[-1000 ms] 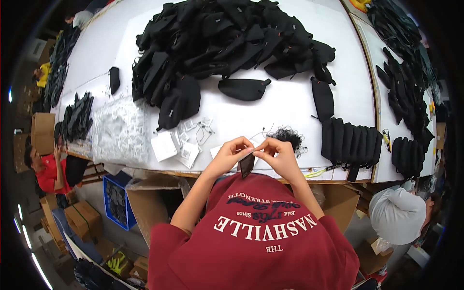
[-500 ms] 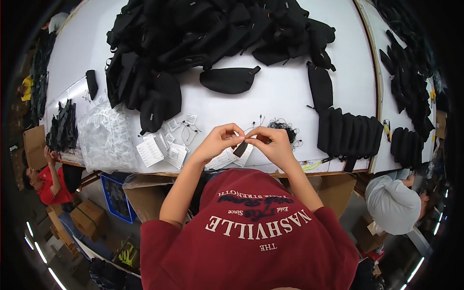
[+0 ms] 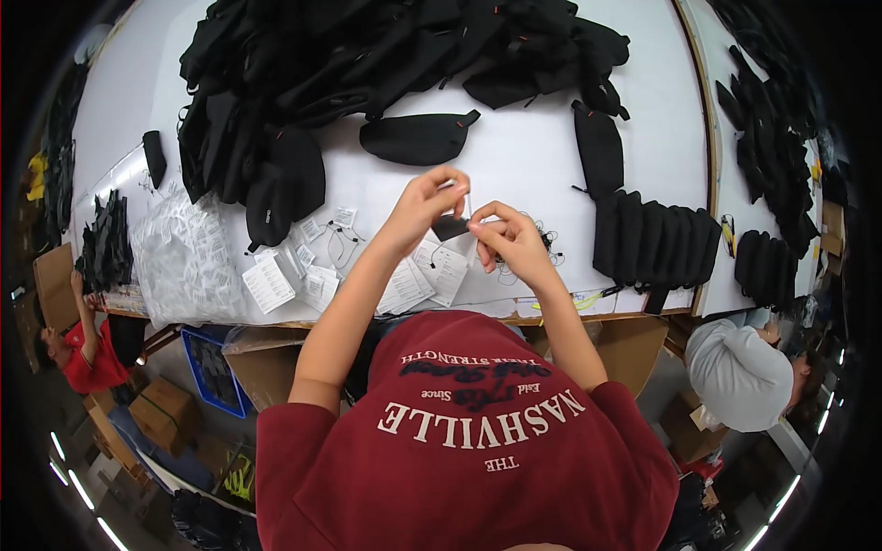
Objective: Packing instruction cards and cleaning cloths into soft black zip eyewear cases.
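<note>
My left hand (image 3: 428,209) is raised over the table with thumb and fingers pinched. It seems to pull up a thin string, whose blurred line runs down to my right hand (image 3: 511,241). The right thumb and forefinger pinch the corner of a small black hang tag (image 3: 449,228), which lies between the two hands. White printed paper tags (image 3: 443,268) are spread under my hands. A tangle of black tag strings (image 3: 549,241) lies behind my right hand, partly hidden by it.
Beyond my hands lies a black pouch (image 3: 415,138), before a large heap of black bags (image 3: 367,64). A row of black pouches (image 3: 654,241) stands at right. Left are a clear plastic bag of labels (image 3: 188,262) and more white tags (image 3: 268,281). Co-workers sit at both sides.
My hands have moved apart, the left one up and away from the right. The black tag, held between both before, now shows sideways by the right fingertips.
</note>
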Motion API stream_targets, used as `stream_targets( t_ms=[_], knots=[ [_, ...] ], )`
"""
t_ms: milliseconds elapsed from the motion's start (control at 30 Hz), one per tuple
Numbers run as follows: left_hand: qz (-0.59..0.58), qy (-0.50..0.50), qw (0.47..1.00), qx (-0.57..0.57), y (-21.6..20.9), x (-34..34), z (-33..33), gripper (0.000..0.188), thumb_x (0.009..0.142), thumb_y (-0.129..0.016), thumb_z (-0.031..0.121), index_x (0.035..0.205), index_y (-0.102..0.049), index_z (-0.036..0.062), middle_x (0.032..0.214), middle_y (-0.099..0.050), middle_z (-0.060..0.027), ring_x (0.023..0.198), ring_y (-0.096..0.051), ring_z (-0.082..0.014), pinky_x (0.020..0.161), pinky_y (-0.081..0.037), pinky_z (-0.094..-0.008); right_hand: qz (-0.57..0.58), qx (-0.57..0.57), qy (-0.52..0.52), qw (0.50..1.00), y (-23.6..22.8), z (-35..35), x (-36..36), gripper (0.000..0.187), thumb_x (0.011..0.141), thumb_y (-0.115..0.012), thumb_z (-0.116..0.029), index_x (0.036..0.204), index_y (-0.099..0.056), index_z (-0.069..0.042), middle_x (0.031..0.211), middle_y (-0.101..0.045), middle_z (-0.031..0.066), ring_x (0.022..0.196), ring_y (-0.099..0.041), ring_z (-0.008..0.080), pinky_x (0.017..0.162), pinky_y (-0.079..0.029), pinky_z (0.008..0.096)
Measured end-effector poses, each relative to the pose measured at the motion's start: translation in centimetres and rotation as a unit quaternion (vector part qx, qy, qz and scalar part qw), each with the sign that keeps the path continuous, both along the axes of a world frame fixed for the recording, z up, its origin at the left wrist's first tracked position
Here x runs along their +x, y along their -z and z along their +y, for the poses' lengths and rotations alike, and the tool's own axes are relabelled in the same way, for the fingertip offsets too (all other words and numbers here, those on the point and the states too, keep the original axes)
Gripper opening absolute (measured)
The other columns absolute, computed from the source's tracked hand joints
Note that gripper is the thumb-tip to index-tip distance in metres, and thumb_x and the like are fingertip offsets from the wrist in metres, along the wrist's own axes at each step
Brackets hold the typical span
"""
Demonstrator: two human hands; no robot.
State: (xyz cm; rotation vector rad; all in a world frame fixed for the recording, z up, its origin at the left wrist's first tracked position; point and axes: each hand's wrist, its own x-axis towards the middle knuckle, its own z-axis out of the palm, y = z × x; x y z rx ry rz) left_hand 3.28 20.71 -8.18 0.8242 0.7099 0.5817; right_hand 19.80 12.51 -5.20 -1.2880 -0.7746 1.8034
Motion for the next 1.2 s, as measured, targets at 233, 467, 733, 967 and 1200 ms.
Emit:
stream_targets(
  t_ms=[233,467,733,967,1200],
  knots=[
    [0.451,-0.166,0.699,0.530,10.0,6.4,6.4,0.031,0.075,-0.066,0.014,0.102,-0.057,0.0026,0.096,-0.057,-0.0114,0.084,-0.057,-0.0266,0.073,-0.047,-0.0345,-0.049,0.023,0.120,0.991,-0.8,-1.5,2.3,0.011,0.086,-0.062,-0.011,0.089,-0.058,-0.001,0.050,-0.051,0.0011,0.040,-0.042,0.0052,0.039,-0.033,0.0191],
    [0.423,-0.012,0.690,0.587,8.3,1.0,-0.9,0.020,0.068,-0.069,0.013,0.085,-0.060,0.0066,0.095,-0.057,-0.0083,0.084,-0.052,-0.0269,0.074,-0.041,-0.0364,-0.084,-0.006,0.115,0.990,0.5,-4.5,1.8,0.012,0.085,-0.065,-0.013,0.088,-0.062,-0.002,0.051,-0.051,-0.0009,0.041,-0.041,0.0039,0.039,-0.032,0.0183],
    [0.470,-0.142,0.769,0.411,1.7,-6.0,-11.3,0.013,0.067,-0.071,0.012,0.072,-0.060,0.0079,0.068,-0.048,-0.0033,0.076,-0.047,-0.0230,0.074,-0.036,-0.0356,-0.382,0.187,-0.067,0.903,3.7,-4.8,-4.3,0.014,0.078,-0.066,-0.026,0.083,-0.069,-0.014,0.048,-0.048,0.0029,0.042,-0.045,0.0146,0.044,-0.034,0.0289],
    [0.342,-0.219,0.877,0.257,1.8,-7.3,-13.5,0.015,0.074,-0.070,0.009,0.088,-0.070,0.0048,0.072,-0.056,0.0002,0.061,-0.043,-0.0096,0.054,-0.033,-0.0239,-0.401,0.312,-0.098,0.856,3.5,-5.6,-6.6,0.013,0.078,-0.066,-0.025,0.086,-0.069,-0.015,0.054,-0.054,0.0061,0.050,-0.055,0.0203,0.048,-0.041,0.0312],
    [0.247,-0.287,0.903,0.205,-0.5,-7.6,-15.0,0.012,0.086,-0.062,0.011,0.093,-0.063,-0.0001,0.085,-0.061,-0.0013,0.076,-0.054,-0.0067,0.072,-0.041,-0.0199,-0.004,0.177,0.047,0.983,4.8,-6.0,-5.8,0.012,0.086,-0.062,-0.016,0.093,-0.057,-0.008,0.067,-0.056,-0.0017,0.054,-0.044,0.0033,0.048,-0.034,0.0202]
  ],
)
